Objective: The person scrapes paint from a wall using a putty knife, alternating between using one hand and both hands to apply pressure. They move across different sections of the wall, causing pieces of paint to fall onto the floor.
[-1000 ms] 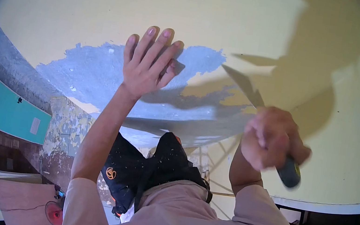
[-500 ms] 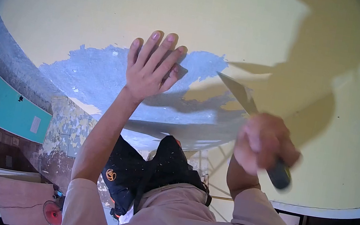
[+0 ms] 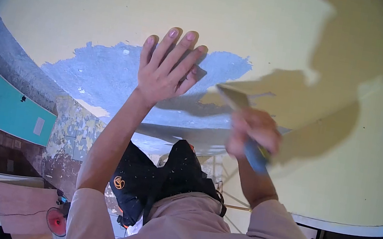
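My left hand (image 3: 166, 73) lies with its fingers spread on the wall (image 3: 108, 11), over the grey-blue patch (image 3: 104, 68) where the yellow paint is gone. In my right hand (image 3: 254, 132) is a scraper (image 3: 235, 98) with a pointed-looking metal blade and a dark handle, both blurred by motion. The blade tip points up and left, over the lower right part of the bare patch; whether it touches the wall I cannot tell. Ragged paint edges border the patch.
A turquoise panel (image 3: 9, 100) with a white label is at the left. Below it are a pinkish board (image 3: 22, 208) and a red fan (image 3: 56, 221). Flaked paint bits (image 3: 76, 134) show at the lower left. My dark trousers (image 3: 138, 171) are below the wall.
My right hand and the scraper have moved left. My left hand is still spread on the wall, and the view has shifted slightly.
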Demonstrator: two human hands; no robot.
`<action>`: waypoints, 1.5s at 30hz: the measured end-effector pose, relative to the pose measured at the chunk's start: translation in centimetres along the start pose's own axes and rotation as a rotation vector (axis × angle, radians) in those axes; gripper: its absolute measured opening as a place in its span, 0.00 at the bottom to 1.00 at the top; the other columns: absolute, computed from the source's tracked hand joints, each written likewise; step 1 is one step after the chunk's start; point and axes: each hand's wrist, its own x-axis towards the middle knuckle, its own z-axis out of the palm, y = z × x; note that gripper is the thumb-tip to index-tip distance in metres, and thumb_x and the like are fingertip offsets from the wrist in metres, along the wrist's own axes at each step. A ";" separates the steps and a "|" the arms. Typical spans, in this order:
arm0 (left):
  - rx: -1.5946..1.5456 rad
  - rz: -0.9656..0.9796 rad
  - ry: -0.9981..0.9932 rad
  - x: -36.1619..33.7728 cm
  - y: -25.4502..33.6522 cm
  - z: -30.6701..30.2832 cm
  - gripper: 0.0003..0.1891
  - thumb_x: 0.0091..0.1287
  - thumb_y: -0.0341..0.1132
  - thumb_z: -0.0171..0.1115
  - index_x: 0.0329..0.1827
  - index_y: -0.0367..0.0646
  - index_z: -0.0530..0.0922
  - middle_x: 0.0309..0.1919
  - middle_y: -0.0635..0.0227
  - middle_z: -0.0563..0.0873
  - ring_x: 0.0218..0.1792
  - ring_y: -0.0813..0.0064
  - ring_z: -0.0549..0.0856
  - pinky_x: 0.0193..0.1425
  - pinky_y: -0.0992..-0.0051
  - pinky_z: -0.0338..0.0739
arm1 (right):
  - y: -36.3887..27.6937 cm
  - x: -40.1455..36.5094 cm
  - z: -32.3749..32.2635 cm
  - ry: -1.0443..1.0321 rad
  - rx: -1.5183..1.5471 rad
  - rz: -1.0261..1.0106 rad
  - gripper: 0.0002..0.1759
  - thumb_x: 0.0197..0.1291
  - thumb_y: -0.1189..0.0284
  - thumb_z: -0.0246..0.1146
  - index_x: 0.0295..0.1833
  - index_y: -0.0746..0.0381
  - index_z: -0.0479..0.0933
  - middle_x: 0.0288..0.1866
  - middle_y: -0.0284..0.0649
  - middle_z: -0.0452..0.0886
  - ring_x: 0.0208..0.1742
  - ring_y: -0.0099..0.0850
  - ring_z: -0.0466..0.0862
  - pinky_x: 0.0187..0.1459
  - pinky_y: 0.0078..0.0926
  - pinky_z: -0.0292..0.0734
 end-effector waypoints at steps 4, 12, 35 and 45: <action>0.010 -0.011 -0.039 0.1 0.2 -0.4 0.18 0.60 0.44 0.56 0.52 0.52 0.80 0.61 0.65 0.75 0.67 0.60 0.68 0.73 0.57 0.47 | -1.4 1.9 0.0 -0.241 0.131 0.044 0.06 0.55 0.80 0.56 0.37 0.63 0.66 0.14 0.35 0.65 0.13 0.26 0.69 0.14 0.23 0.67; -0.004 -0.013 -0.025 0.0 0.2 -0.3 0.17 0.60 0.43 0.56 0.51 0.52 0.80 0.61 0.65 0.75 0.66 0.60 0.68 0.73 0.57 0.49 | -1.8 2.6 -3.3 -0.661 -0.104 0.051 0.06 0.57 0.77 0.58 0.34 0.59 0.66 0.18 0.36 0.71 0.14 0.28 0.72 0.20 0.27 0.71; 0.011 -0.001 -0.016 0.1 -0.1 -0.4 0.17 0.60 0.44 0.55 0.50 0.54 0.81 0.60 0.66 0.76 0.65 0.61 0.70 0.73 0.57 0.49 | -2.2 1.6 -0.9 -0.139 0.203 0.203 0.09 0.45 0.78 0.66 0.27 0.57 0.71 0.18 0.34 0.76 0.17 0.28 0.77 0.20 0.24 0.72; 0.003 -0.012 -0.030 -0.1 -0.1 -0.2 0.17 0.61 0.45 0.54 0.50 0.55 0.81 0.61 0.68 0.76 0.65 0.61 0.70 0.73 0.57 0.48 | -0.9 -3.5 -0.1 -0.118 0.403 0.274 0.14 0.43 0.78 0.69 0.32 0.56 0.70 0.20 0.36 0.77 0.20 0.31 0.78 0.23 0.27 0.73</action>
